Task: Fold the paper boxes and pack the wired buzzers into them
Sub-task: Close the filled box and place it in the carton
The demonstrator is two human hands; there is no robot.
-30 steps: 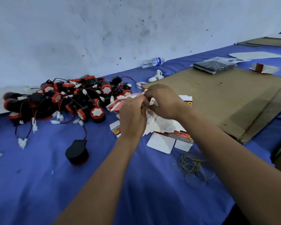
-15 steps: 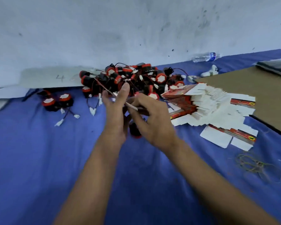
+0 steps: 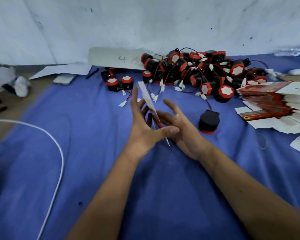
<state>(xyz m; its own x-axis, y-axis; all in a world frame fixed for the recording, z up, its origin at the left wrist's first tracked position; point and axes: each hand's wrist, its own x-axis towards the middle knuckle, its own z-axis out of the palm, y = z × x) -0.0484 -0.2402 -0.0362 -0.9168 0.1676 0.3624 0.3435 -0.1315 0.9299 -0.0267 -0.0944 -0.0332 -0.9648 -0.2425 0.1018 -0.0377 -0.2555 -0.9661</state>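
A flat, unfolded paper box [image 3: 148, 98], white with red print, stands edge-on between my two hands over the blue cloth. My left hand [image 3: 142, 129] has straight fingers against the box's left face, its thumb reaching across the lower end. My right hand [image 3: 182, 134] presses the other face with spread, straight fingers. A pile of black-and-red wired buzzers [image 3: 197, 71] lies beyond the hands. One buzzer [image 3: 209, 121] sits face down just right of my right hand. A fanned stack of flat boxes [image 3: 270, 99] lies at the right edge.
Two separate buzzers [image 3: 119, 83] stand left of the pile. A white cable [image 3: 56, 144] curves over the cloth at left. Rubber bands [image 3: 261, 141] lie at the right. A cardboard strip marked "4" [image 3: 114, 58] leans on the wall. A pen [image 3: 92, 73] and papers lie back left.
The view has swung left, away from the box stack. My fingers have gone from pinching the flat box to lying straight against it, with the box now standing steeper between the hands.
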